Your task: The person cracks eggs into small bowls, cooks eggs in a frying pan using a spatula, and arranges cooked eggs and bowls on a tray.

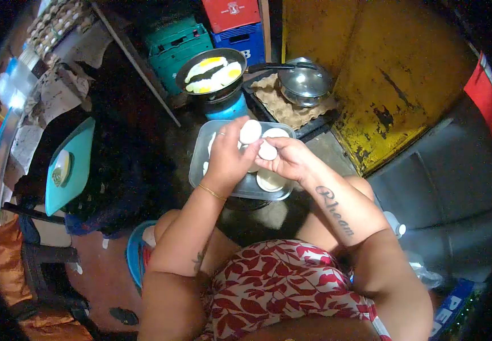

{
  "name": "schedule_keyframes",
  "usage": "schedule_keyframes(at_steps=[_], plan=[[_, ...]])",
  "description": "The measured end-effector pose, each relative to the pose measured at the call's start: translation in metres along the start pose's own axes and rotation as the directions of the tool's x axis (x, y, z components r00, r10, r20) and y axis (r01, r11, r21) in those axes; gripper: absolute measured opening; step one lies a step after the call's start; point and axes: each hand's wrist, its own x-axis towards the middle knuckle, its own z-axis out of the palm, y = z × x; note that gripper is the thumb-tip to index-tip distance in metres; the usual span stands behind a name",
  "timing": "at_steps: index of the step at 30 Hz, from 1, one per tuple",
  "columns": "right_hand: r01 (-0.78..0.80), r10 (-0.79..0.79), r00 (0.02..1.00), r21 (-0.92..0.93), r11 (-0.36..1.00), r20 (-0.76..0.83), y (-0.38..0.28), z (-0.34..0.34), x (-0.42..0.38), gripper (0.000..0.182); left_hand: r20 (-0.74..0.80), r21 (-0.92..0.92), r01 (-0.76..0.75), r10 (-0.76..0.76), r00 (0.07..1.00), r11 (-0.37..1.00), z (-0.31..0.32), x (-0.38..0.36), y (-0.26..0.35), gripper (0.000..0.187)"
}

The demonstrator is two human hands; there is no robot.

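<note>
**Person holds peeled eggs over a clear tub beside a frying pan**

Seen from a head camera looking down: a seated person in a red and white leaf-print top works over a dark concrete floor [319, 148]. Ahead, a yellow, scuffed metal panel [371, 74] stands at the right, with green, red and blue crates [200, 40] behind. A frying pan [212, 73] with sliced eggs sits on a small blue burner [226, 107]; a steel pot lid [304, 80] lies to its right. Below, a clear plastic tub [200, 165] holds more white eggs. The left hand [229, 156] grips one pale peeled egg [250, 131] above the tub. The right hand [288, 160] pinches a second egg [267, 151] just beside it. This looks like sorting or splitting eggs; the next move would need a gentle, steady grip.
</note>
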Motion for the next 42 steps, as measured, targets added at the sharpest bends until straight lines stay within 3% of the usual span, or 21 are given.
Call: schedule_keyframes(at_steps=[2,4,6,8,10,11,14,15,17,18,19,20,21,22,24,27,32,34,38,41,42], plan=[[-0.008,0.009,0.997,-0.013,1.0,0.08,-0.002,0.0,0.002,0.022,0.201,0.048,-0.174,0.162,0.966,0.984,0.009,-0.002,-0.017,0.051],[-0.017,0.018,0.998,-0.019,1.0,0.063,-0.003,-0.005,0.007,0.022,0.242,0.021,-0.065,0.058,0.969,0.998,0.01,0.002,-0.021,0.051],[-0.02,0.021,0.999,-0.018,1.0,0.041,-0.004,-0.014,0.013,0.022,0.249,-0.332,0.349,-0.276,0.928,0.876,0.022,0.008,-0.05,0.05],[-0.019,0.022,0.999,-0.071,0.997,0.045,-0.007,-0.023,0.02,0.023,0.3,-0.274,0.362,-0.278,0.912,0.891,0.021,0.014,-0.082,0.043],[0.002,-0.002,1.0,-0.086,0.996,0.003,-0.008,-0.022,0.021,0.025,0.57,-0.557,0.748,-0.489,0.66,0.36,0.009,0.016,-0.082,0.039],[0.025,-0.029,0.999,-0.101,0.995,-0.036,-0.009,-0.022,0.022,0.028,0.586,-0.648,0.735,-0.484,0.65,0.202,0.013,0.012,-0.091,0.032],[0.078,-0.106,0.992,-0.349,0.934,-0.063,-0.008,-0.03,0.032,0.035,0.662,-0.679,0.732,-0.475,0.58,-0.052,0.008,0.009,-0.087,0.03],[0.067,-0.103,0.993,-0.419,0.905,-0.065,-0.008,-0.028,0.035,0.04,0.662,-0.679,0.732,-0.477,0.578,-0.054,0.011,0.007,-0.09,0.03],[0.053,-0.12,0.986,-0.475,0.878,-0.113,-0.008,-0.026,0.038,0.041,0.618,-0.516,0.821,-0.557,0.555,0.245,0.021,0.005,-0.098,0.027],[0.038,-0.143,0.977,-0.53,0.847,-0.159,-0.007,-0.023,0.039,0.042,0.618,-0.515,0.822,-0.559,0.552,0.242,0.023,0.003,-0.098,0.027],[0.035,-0.14,0.977,-0.529,0.848,-0.16,-0.005,-0.024,0.043,0.042,0.592,-0.33,0.815,-0.568,0.572,0.477,0.025,0.002,-0.097,0.025],[0.04,-0.166,0.972,-0.586,0.809,-0.164,-0.004,-0.027,0.047,0.043,0.569,-0.11,0.737,-0.566,0.597,0.666,0.027,0.001,-0.096,0.024],[0.044,-0.193,0.967,-0.64,0.767,-0.165,-0.002,-0.031,0.051,0.044,0.494,-0.147,0.612,-0.479,0.726,0.777,0.039,-0.008,-0.114,0.026],[0.044,-0.194,0.967,-0.64,0.767,-0.165,0.001,-0.035,0.056,0.044,0.495,-0.146,0.612,-0.478,0.726,0.777,0.041,-0.011,-0.116,0.026],[0.05,-0.186,0.975,-0.687,0.725,-0.125,0.006,-0.041,0.063,0.042,0.443,-0.108,0.377,-0.295,0.846,0.92,0.044,-0.015,-0.121,0.034],[0.035,-0.165,0.981,-0.756,0.653,-0.098,0.009,-0.048,0.067,0.034,0.411,0.079,0.228,-0.24,0.879,0.97,0.046,-0.016,-0.128,0.042],[0.058,-0.149,0.988,-0.766,0.64,-0.049,0.012,-0.057,0.074,0.038,0.399,0.018,0.208,-0.198,0.895,0.978,0.051,-0.019,-0.128,0.041],[0.036,-0.184,0.982,-0.894,0.447,-0.052,0.012,-0.046,0.067,0.037,0.388,0.03,0.183,-0.18,0.904,0.983,0.051,-0.019,-0.126,0.041],[0.042,-0.231,0.972,-0.944,0.329,-0.037,0.023,-0.052,0.072,0.035,0.415,0.185,0.186,-0.248,0.875,0.965,0.054,-0.016,-0.119,0.039],[0.19,-0.338,0.923,-0.982,-0.012,0.183,0.029,-0.057,0.074,0.037,0.403,0.245,0.152,-0.243,0.883,0.958,0.059,-0.018,-0.121,0.036],[0.188,-0.34,0.923,-0.982,-0.011,0.18,0.031,-0.06,0.075,0.037,0.4,0.272,0.13,-0.235,0.886,0.954,0.06,-0.018,-0.122,0.035]])
